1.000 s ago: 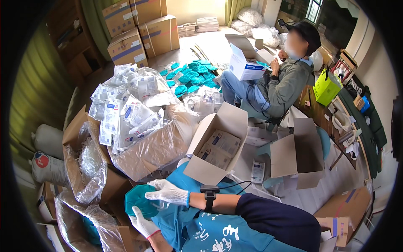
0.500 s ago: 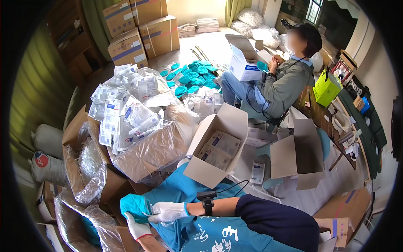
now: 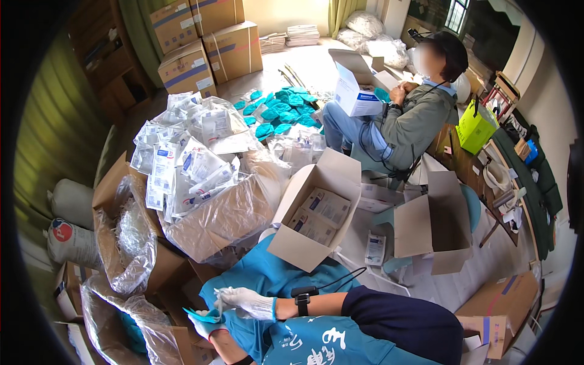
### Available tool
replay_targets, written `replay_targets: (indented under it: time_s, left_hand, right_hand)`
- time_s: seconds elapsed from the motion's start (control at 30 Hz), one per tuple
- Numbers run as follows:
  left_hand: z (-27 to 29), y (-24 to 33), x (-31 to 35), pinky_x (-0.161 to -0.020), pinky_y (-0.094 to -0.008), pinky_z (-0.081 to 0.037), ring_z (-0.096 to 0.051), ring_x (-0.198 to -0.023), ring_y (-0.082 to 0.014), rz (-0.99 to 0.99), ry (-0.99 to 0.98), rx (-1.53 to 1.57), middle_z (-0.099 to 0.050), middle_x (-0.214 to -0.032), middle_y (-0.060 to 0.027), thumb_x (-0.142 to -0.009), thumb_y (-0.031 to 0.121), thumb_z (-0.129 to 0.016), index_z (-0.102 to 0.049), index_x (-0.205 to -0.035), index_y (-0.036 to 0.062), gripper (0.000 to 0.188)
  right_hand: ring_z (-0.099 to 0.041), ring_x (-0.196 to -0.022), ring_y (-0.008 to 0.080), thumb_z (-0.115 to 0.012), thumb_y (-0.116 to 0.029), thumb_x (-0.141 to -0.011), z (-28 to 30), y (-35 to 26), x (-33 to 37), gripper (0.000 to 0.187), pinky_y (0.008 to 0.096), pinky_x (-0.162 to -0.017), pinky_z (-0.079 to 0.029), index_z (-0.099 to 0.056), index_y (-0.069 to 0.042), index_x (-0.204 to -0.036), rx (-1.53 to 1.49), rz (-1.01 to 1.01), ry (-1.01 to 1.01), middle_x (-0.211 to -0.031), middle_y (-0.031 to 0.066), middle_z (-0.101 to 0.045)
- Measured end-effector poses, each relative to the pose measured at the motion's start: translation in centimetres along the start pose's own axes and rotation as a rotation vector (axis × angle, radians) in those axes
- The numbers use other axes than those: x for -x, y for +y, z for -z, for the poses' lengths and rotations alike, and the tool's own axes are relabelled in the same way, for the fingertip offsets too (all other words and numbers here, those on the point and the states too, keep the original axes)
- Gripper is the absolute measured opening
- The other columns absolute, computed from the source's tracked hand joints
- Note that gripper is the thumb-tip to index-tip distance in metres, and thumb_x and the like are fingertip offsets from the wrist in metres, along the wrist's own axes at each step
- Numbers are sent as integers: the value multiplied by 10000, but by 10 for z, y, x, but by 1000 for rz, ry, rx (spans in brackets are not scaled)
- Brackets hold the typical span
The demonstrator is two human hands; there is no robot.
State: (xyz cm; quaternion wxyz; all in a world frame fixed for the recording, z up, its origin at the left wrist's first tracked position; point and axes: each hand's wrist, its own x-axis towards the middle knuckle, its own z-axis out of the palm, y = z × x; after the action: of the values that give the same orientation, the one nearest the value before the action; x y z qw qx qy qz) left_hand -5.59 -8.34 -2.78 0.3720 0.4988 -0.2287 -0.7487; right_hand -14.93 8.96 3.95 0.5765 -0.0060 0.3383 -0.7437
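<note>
Fingers of both white-gloved hands, left [image 3: 205, 323] and right [image 3: 246, 302], pinch a folded teal cloth piece [image 3: 199, 315] at lower left. Done: teal pile [image 3: 280, 109] upper centre. Left: heap of clear-packed items [image 3: 188, 164], seemingly unprocessed.

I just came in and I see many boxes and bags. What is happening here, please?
A person in white gloves holds a folded teal item between the left hand and the right hand, over a teal cloth on the lap. In front stands an open cardboard box with flat packets, beside a bin of sealed clear packets. Across the room, another seated person holds a white box.
</note>
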Motion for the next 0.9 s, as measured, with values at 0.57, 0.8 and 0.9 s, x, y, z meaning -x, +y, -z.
replay_targets:
  time_s: [0.57, 0.8, 0.9]
  left_hand:
    - [49, -60, -74, -656, -487, -505, -664, -691, -414, -512, 133, -1438, -699, -803, -265, -1018, 434, -492, -705, -876, -70, 565]
    - [29, -54, -52, -699, -511, -502, -654, -757, -447, -525, 149, -1413, -690, -829, -269, -1033, 441, -455, -691, -849, -60, 584]
    - [31, -59, -55, -716, -518, -500, -654, -781, -455, -577, 124, -1458, -688, -844, -272, -1035, 437, -443, -690, -859, -55, 578]
  right_hand:
    - [-672, -1038, 349, -475, -405, -1011, 2, 80, -27, 437, 402, -901, -497, -686, -56, -1169, 856, 36, 289, -1105, 213, -704]
    - [-584, -628, 159, -461, -333, -1053, 3, 42, 12, 384, 319, -583, -455, -665, -8, -1025, 563, 100, 101, -714, 81, -626]
    - [-484, -646, 86, -468, -278, -1077, -1, 21, 29, 313, 253, -569, -382, -650, -26, -1043, 506, 36, 37, -737, 8, -532]
